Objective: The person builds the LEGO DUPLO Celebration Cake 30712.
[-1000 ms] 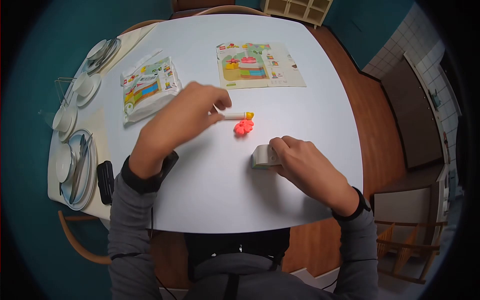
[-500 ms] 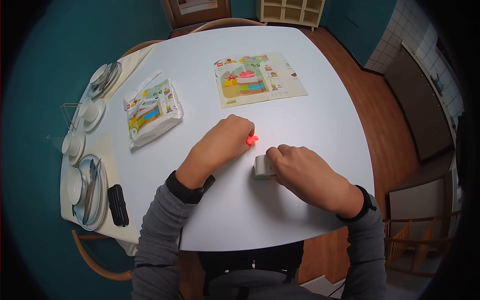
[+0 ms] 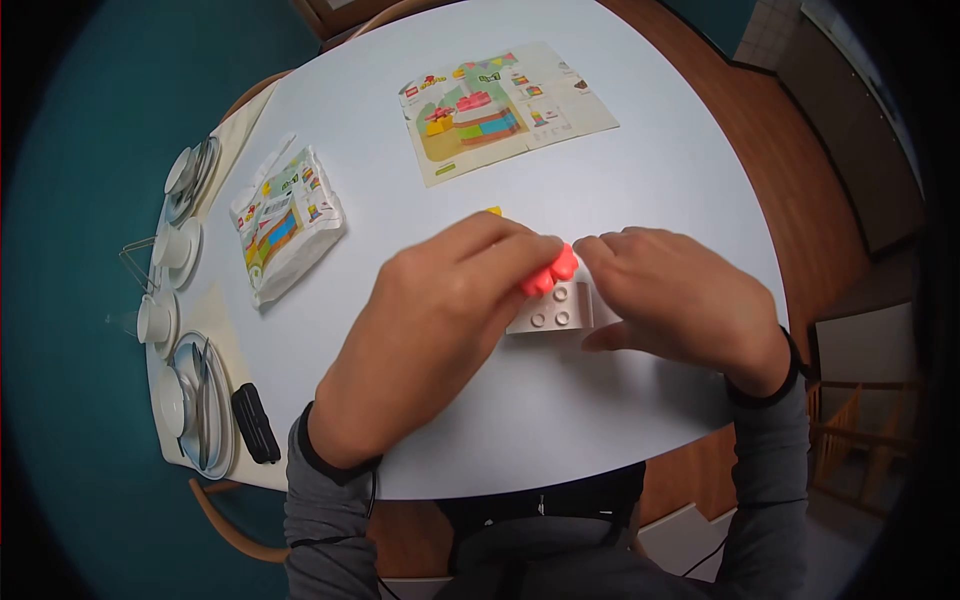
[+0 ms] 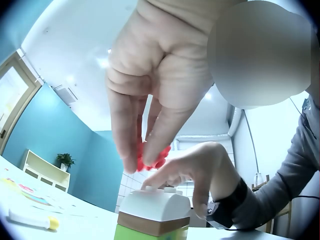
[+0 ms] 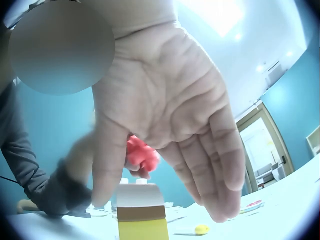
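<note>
My left hand (image 3: pixel 435 310) pinches a coral-red flower-shaped toy piece (image 3: pixel 552 272) between thumb and fingers. It holds the flower close over a small stack of toy bricks, whose white curved top brick (image 3: pixel 548 314) has round studs. Under that, a brown layer (image 4: pixel 152 224) and a green one (image 4: pixel 142 233) show in the left wrist view; the right wrist view shows a yellow face (image 5: pixel 144 230). My right hand (image 3: pixel 690 300) is beside the stack, fingers extended and thumb spread apart, gripping nothing.
A white stick-like piece (image 4: pixel 27 218) with a yellow tip lies beyond the stack. Farther back are a printed instruction sheet (image 3: pixel 510 110) and a white toy packet (image 3: pixel 290 225). Plates (image 3: pixel 222 440), cups and a black case (image 3: pixel 255 424) line the left edge.
My left hand picked the flower piece up off the table and brought it over the brick stack. My right hand has let go of the stack and spread its fingers.
</note>
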{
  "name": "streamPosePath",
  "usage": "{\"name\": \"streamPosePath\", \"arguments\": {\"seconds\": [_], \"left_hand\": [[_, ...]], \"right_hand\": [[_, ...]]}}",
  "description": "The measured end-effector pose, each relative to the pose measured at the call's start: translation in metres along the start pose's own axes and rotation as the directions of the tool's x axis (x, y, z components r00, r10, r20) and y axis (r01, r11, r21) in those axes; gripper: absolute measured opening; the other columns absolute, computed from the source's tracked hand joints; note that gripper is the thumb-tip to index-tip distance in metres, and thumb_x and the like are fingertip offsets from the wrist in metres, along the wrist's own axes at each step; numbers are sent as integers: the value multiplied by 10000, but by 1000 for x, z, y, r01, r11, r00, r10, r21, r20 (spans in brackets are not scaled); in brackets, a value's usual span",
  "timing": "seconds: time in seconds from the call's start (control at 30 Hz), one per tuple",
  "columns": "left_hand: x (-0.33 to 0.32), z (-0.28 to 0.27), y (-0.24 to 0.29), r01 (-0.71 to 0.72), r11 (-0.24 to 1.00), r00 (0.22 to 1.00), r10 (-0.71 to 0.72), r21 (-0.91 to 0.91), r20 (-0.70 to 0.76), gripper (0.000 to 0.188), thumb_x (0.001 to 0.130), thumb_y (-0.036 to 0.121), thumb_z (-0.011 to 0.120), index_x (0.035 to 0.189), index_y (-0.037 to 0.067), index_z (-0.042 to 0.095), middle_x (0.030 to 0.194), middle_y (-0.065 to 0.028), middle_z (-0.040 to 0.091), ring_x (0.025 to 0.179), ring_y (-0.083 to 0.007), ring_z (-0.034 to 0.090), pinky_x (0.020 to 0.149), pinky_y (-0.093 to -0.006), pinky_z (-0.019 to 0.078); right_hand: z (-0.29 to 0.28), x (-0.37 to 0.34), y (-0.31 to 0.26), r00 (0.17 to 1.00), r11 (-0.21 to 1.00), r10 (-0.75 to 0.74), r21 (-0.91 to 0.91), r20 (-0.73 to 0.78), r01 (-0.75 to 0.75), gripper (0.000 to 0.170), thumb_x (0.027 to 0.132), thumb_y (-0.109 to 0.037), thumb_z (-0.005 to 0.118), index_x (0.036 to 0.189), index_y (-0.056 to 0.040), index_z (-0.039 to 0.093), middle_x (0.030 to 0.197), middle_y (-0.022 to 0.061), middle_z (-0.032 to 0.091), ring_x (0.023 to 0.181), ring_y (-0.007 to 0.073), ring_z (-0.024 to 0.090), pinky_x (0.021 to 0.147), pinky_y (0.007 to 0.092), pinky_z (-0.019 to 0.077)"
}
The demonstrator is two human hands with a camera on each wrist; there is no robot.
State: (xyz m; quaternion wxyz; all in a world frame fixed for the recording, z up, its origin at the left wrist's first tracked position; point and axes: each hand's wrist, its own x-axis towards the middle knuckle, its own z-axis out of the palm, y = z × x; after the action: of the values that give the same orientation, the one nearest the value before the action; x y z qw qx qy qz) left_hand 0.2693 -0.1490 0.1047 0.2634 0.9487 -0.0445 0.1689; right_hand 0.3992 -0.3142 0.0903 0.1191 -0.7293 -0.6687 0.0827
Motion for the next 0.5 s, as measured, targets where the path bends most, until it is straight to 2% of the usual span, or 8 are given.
{"name": "streamPosePath", "arguments": {"seconds": [0.03,0.07,0.1,0.17,0.23,0.3,0.43,0.5], "left_hand": [[-3,1,5,5,996,1000,-7,86,23,308,695,-89,665,971,49,675,899,-88,662,795,-243,666,673,-295,543],[-5,3,9,4,996,999,-7,85,35,308,695,-89,665,971,49,675,899,-88,662,795,-243,666,673,-295,543],[-8,7,13,26,992,999,-28,124,17,312,684,-91,666,963,49,675,891,-84,661,800,-245,663,677,-303,546],[-10,13,18,38,978,999,-33,204,-32,325,674,-91,669,964,56,673,902,-79,660,812,-248,660,685,-319,552],[-12,17,19,44,975,999,-45,219,-4,334,677,-90,668,975,61,672,923,-81,659,818,-254,660,692,-319,554],[-12,20,18,50,971,998,-56,235,19,343,681,-90,666,986,66,671,944,-83,658,824,-259,659,699,-319,555],[-14,23,18,66,965,996,-79,254,43,371,699,-77,658,1048,52,650,1010,-109,648,852,-283,660,723,-336,554],[-15,22,19,70,965,995,-86,254,55,376,707,-69,657,1066,43,641,1026,-119,645,863,-290,659,732,-342,553]], "right_hand": [[-6,-1,0,993,995,93,-31,67,-91,379,712,-208,758,895,36,532,811,174,596,821,330,592,751,397,476],[-8,-2,0,973,982,186,-68,133,-179,464,711,-227,772,1003,38,527,837,171,613,850,333,592,769,403,471],[-6,-5,3,989,989,145,-35,16,-145,291,712,-173,742,764,30,540,731,169,602,789,327,604,713,398,482],[-11,-6,1,988,988,153,-33,22,-152,276,720,-164,734,762,28,541,728,171,600,781,327,604,707,399,481],[-15,-5,-3,987,987,159,-31,26,-158,261,728,-156,726,759,26,542,726,174,599,773,327,604,702,401,481],[-16,-5,-6,984,986,168,-18,55,-167,340,728,-189,755,898,29,557,744,165,618,731,342,602,676,403,476],[-3,-5,-5,996,995,83,56,-45,-80,272,756,-181,729,844,18,564,695,158,617,685,335,609,642,399,483],[-1,-3,-3,1000,998,12,68,3,-12,115,802,-83,567,771,27,579,721,170,596,742,323,595,675,391,480]]}}
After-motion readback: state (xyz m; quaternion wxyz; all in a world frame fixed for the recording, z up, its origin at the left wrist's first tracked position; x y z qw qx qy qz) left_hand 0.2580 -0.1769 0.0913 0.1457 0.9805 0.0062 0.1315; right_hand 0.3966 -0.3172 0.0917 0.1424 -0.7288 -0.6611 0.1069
